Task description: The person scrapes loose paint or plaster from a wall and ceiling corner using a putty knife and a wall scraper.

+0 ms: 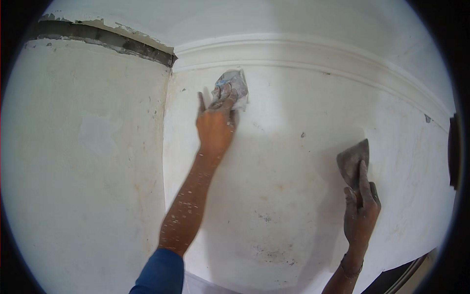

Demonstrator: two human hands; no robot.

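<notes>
Gripping a scraper (350, 162), the right hand (361, 213) is apart; the left hand (216, 125) clasps a smeared piece (239, 81) (perhaps plastic).

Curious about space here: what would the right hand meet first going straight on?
Likely the white moulding above, the scraper in the right hand leading; depth off the wall is unclear.

Wears 1 plain blue sleeve (159, 272), ending near the left elbow (171, 246). Bears small white flecks along the left forearm (188, 206). Has a dusty left hand (216, 125) and right hand (361, 213). Wears 1 thin, dark bracelet (350, 272) on the right wrist (358, 249).
</notes>
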